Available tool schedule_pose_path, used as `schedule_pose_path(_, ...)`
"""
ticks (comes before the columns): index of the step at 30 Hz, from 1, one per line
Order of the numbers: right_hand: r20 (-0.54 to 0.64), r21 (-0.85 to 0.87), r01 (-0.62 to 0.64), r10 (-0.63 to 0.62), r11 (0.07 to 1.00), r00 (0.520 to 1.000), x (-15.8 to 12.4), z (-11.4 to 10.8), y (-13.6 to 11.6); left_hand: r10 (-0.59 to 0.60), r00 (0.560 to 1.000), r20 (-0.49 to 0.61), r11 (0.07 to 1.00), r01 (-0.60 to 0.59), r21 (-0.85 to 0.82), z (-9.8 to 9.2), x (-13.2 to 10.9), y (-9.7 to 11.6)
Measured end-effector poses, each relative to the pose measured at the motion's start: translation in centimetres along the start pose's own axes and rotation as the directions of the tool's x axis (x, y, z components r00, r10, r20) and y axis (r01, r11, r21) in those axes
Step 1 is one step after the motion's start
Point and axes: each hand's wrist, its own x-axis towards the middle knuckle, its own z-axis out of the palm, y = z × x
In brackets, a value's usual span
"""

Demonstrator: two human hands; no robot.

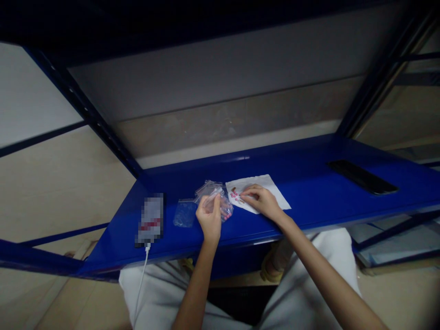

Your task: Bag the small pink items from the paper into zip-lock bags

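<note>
Dimly lit, blue shelf (pixel 319 195) meets grey wall (pixel 223 78), bearing tissue (pixel 277 195).

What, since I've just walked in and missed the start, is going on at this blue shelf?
A seated person is at the blue shelf. The left hand pinches a small clear bag above a few more bags. The right hand rests its fingertips at small pink pieces on a white paper. A loose clear bag and a phone on a cable lie to the left, a dark flat object far right.
</note>
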Motion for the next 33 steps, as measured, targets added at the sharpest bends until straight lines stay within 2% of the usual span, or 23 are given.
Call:
schedule_pose_path(6,-0.011,-0.174,-0.137,0.137,0.975,0.991,0.6,0.3,-0.8,0.025,1.000,0.013,0.999,-0.026,0.041,0.1,-0.2,-0.3)
schedule_pose_path(10,-0.021,-0.229,-0.137,0.136,0.964,0.991,0.9,0.8,-1.3,0.016,0.999,0.035,0.996,-0.019,0.086,0.1,-0.3,-0.1)
schedule_pose_path(15,-0.035,-0.226,-0.122,0.117,0.966,0.993,0.9,1.1,-1.2,-0.010,0.996,0.089,0.985,-0.005,0.170,0.1,-0.4,-0.3)
schedule_pose_path(19,-0.074,-0.105,-0.120,0.112,0.987,0.991,1.1,1.0,-1.2,-0.032,0.990,0.137,0.982,0.005,0.191,0.0,-0.4,-1.0)
schedule_pose_path(21,-0.090,0.056,-0.119,0.124,0.991,0.988,1.2,0.8,-1.5,0.012,0.988,0.156,0.972,-0.048,0.232,-0.1,-0.3,-1.4)
schedule_pose_path(23,-0.093,0.252,-0.104,0.131,0.962,0.987,1.2,0.5,-2.3,0.113,0.977,0.182,0.941,-0.164,0.295,-0.3,-0.2,-1.5)
schedule_pose_path(26,-0.088,0.400,-0.048,0.090,0.915,0.992,0.8,-0.5,-4.4,0.291,0.929,0.230,0.857,-0.360,0.368,-0.5,-0.1,-1.4)
schedule_pose_path(28,-0.034,0.329,-0.009,0.021,0.944,0.999,0.5,-1.4,-5.9,0.376,0.889,0.261,0.803,-0.453,0.386,-0.6,-0.1,-1.2)
schedule_pose_path(30,0.010,0.191,0.042,-0.045,0.981,0.999,0.3,-2.3,-7.2,0.436,0.854,0.282,0.759,-0.518,0.394,-0.6,0.0,-1.0)
schedule_pose_path(33,0.035,-0.014,0.075,-0.074,0.997,0.997,0.1,-3.3,-8.2,0.502,0.813,0.295,0.712,-0.583,0.392,-0.5,0.0,-0.9)
